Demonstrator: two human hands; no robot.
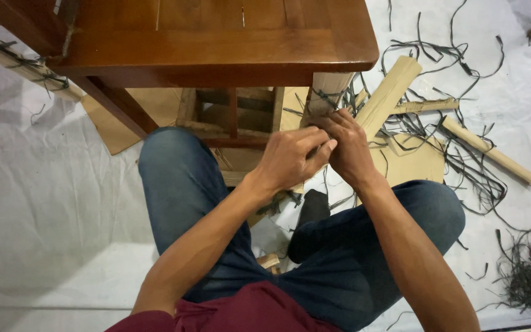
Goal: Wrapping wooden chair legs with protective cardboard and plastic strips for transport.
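I find the cardboard-wrapped table leg (329, 86) directly below the corner of the wooden table (216, 37), with dark plastic strapping (324, 101) tangled across its lower part. Both hands meet at this spot. The right hand (348, 147) is curled with its fingertips pressed against the wrapped leg and the strapping; whether it actually pinches a strand I cannot tell, as the fingers cover the contact. The left hand (290, 160) lies just beside and partly over the right, fingers bent and closed toward it; what it grips, if anything, is hidden.

A loose cardboard corner strip (388, 95) leans out from behind the right hand, touching the leg area. A flat cardboard sheet (416, 163) lies on the white floor covering (44, 203) just right of the hands. Farther right lie a cardboard tube (490, 150) and scattered cut strapping, with a denser heap (527, 280) well apart at the lower right. The person's knees in blue jeans (179, 178) flank the hands. The tabletop edge overhangs the leg and blocks its upper part from view.
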